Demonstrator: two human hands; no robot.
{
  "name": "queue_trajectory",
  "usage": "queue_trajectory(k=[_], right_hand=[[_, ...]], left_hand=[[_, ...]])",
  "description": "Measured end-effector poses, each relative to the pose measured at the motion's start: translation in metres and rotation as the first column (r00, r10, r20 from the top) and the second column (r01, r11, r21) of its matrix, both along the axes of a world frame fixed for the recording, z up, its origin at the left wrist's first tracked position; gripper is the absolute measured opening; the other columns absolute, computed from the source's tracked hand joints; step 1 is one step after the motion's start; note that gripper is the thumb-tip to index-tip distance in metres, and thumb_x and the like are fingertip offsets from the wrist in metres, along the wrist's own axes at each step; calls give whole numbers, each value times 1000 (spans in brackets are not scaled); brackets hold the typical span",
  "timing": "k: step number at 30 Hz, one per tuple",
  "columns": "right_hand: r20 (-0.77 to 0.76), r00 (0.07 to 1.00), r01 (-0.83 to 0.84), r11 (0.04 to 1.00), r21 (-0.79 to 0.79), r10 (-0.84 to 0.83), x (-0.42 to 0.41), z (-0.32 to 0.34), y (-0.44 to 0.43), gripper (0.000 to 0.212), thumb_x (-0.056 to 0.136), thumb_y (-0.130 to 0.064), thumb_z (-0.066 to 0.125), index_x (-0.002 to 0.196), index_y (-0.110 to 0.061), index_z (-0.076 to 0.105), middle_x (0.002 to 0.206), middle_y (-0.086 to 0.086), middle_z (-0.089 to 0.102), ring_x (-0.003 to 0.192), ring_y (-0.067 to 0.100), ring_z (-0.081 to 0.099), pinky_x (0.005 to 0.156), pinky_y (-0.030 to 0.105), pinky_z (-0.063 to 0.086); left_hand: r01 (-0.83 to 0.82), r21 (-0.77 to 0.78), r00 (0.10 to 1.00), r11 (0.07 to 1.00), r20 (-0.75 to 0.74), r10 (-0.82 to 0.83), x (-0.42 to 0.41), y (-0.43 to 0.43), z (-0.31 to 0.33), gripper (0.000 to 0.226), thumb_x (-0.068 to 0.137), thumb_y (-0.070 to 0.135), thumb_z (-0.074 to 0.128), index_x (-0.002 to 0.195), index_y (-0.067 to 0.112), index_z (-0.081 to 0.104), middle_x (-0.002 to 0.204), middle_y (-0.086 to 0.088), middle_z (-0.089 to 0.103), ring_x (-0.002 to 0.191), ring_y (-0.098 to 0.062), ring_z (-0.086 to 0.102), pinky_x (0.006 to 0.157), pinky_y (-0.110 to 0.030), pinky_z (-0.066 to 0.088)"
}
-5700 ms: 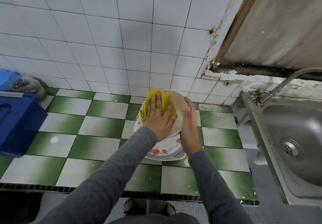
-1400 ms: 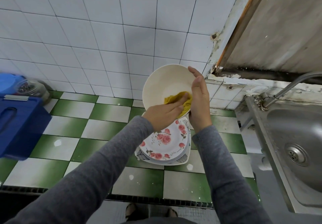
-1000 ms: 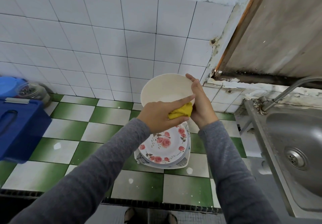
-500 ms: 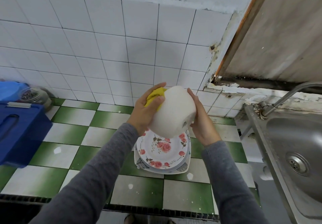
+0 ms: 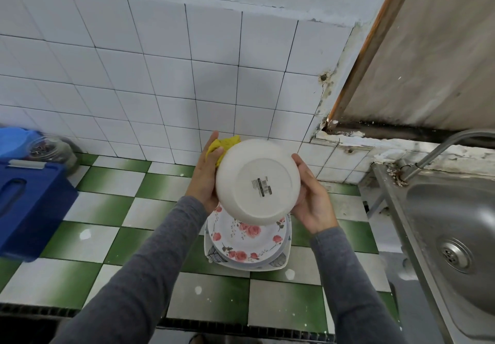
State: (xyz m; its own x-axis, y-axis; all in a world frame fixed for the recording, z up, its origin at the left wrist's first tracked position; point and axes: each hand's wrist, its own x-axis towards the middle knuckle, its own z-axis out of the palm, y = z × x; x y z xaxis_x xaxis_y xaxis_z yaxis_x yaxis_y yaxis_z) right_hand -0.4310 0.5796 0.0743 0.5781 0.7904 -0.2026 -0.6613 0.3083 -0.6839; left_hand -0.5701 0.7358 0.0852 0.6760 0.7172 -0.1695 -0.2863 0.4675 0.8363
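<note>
**Desk:** What's in hand?

**Photographer:** A round white ceramic bowl [image 5: 257,180], held in the air, its base turned to the camera and a barcode sticker [image 5: 261,187] stuck on it. The right hand [image 5: 312,201] has its fingers curled round the bowl's right edge. The left hand [image 5: 205,180] grips a crumpled yellow cloth [image 5: 226,143] against the far left wall.

**Desk:** How far along?

**Photographer:** The outside appears mid-wipe. The inside faces away, so it can't be judged. Finishing the wall and setting the bowl down likely remain. Just below it stands a stack of round rose-patterned plates [image 5: 246,244] on the green-and-white tiled bench [image 5: 112,207], with a blue plastic crate [image 5: 29,204] to the left and a stainless steel sink [image 5: 455,223] to the right.
</note>
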Motion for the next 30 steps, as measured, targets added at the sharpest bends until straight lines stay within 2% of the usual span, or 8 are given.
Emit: queue_trajectory(k=[3,7,11,14,18,23,27,30], right_hand=[[13,1000,17,1000,6,-17,0,6,-1,23,93,-19,55,101,-21,76,107,1,73,99,20,67,93,46,52],[126,990,72,996,-49,-66,1,23,-4,24,90,-16,56,109,-17,70,112,1,73,100,17,66,86,40,56],[335,934,189,969,-161,-127,-9,41,1,34,103,-6,42,120,-21,67,120,-3,69,102,11,64,74,22,55],[486,864,271,936,-226,-133,-28,45,17,39,105,-9,40,118,-34,67,132,-4,62,109,12,60,78,23,54],[516,838,310,932,-187,-176,-47,45,31,37,107,-15,40,117,-39,67,138,-4,60,120,19,61,96,39,56],[609,778,283,951,-121,-154,-59,53,27,35,108,-9,38,129,-25,60,129,-11,62,110,-5,62,85,16,53],[592,789,264,961,-82,-166,-64,54,24,34,107,-10,40,128,-27,60,133,-5,62,114,7,64,90,25,55],[585,789,280,957,-74,-185,-60,59,24,34,107,-10,39,127,-26,62,133,-3,63,114,9,64,90,27,56]], left_hand=[[-162,117,981,980,-87,173,-1,2,-5,46,97,25,61,136,47,50,137,-3,59,100,-23,66,82,-41,59],[-265,414,909,871,-194,369,-6,9,-7,62,98,24,61,149,44,32,152,9,38,130,-14,46,106,-34,45],[-207,500,928,841,-172,331,-4,2,3,84,95,5,62,157,34,13,142,6,45,111,7,56,86,-11,49],[-105,593,965,798,-132,226,5,-19,13,82,90,1,61,155,32,22,148,8,43,127,0,51,102,-25,49],[36,809,981,587,-139,132,16,-43,9,78,80,33,48,154,17,31,157,1,32,145,-11,29,120,-36,27],[-22,826,922,564,-200,330,31,-28,31,53,96,52,43,139,25,58,143,9,54,132,-5,46,113,-39,39],[-16,807,925,591,-212,314,31,-15,45,36,96,40,48,127,35,66,125,18,63,116,1,56,103,-37,48],[-86,937,921,339,-55,385,27,-24,40,38,98,33,47,132,26,64,126,11,63,116,-7,58,100,-36,49]])
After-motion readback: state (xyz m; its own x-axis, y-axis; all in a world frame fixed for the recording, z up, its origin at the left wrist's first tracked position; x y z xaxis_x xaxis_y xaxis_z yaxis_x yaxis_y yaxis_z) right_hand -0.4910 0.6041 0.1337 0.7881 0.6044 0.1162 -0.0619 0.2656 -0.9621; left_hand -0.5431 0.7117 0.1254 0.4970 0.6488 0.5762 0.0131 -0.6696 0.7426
